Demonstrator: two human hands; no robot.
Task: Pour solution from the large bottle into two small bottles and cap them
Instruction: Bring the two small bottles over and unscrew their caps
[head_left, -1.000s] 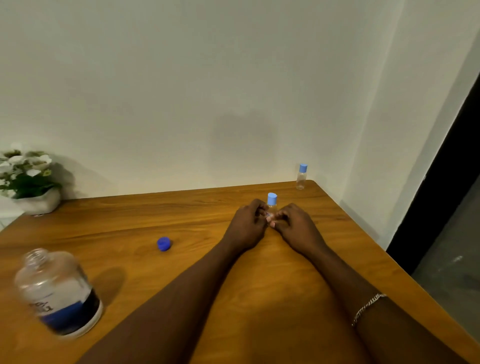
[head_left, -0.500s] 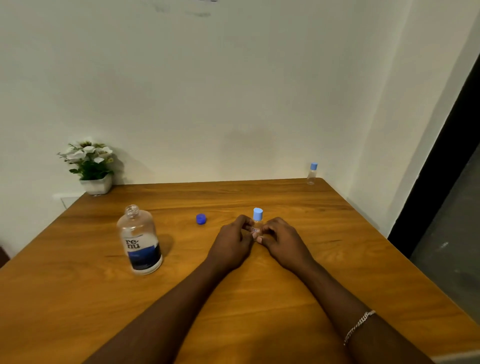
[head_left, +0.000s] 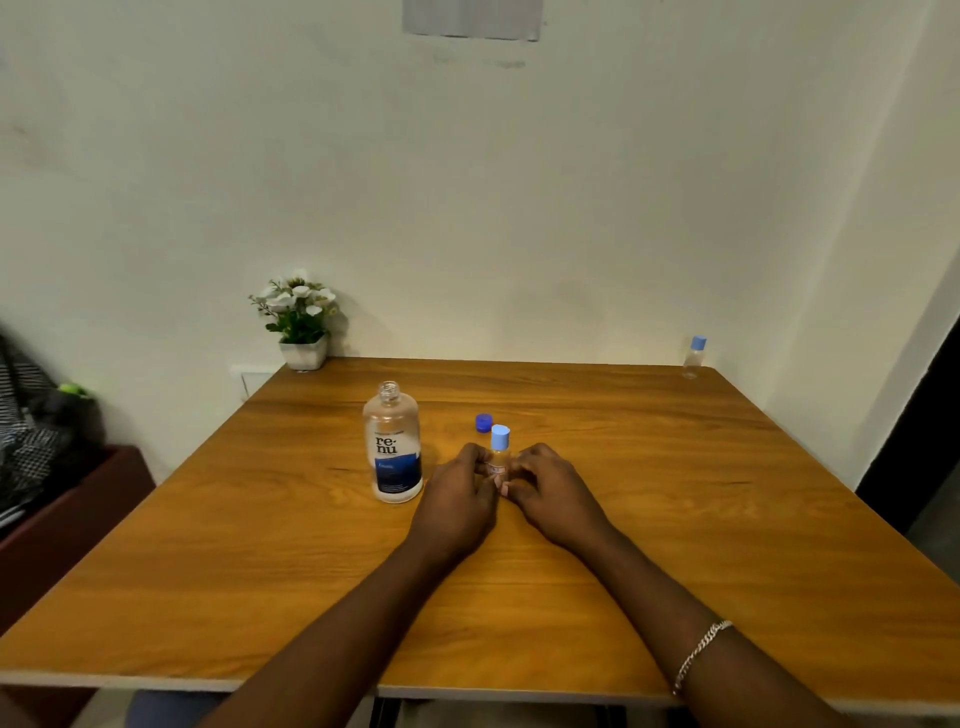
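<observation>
A small clear bottle (head_left: 499, 456) with a light blue cap stands upright on the wooden table (head_left: 675, 493), near its middle. My left hand (head_left: 457, 499) and my right hand (head_left: 556, 493) hold its lower body from either side, fingers curled round it. The large clear bottle (head_left: 393, 450), uncapped, with a blue label, stands just left of my left hand. Its dark blue cap (head_left: 483, 422) lies on the table behind the small bottle. A second small capped bottle (head_left: 694, 357) stands at the table's far right corner.
A white pot of white flowers (head_left: 300, 325) sits at the far left corner against the wall. A dark red box with patterned cloth (head_left: 47, 467) stands left of the table. A dark doorway (head_left: 930, 431) lies to the right.
The camera has pulled back and swung left, so the large bottle and flower pot have shifted toward the middle. Both hands stay on the small bottle.
</observation>
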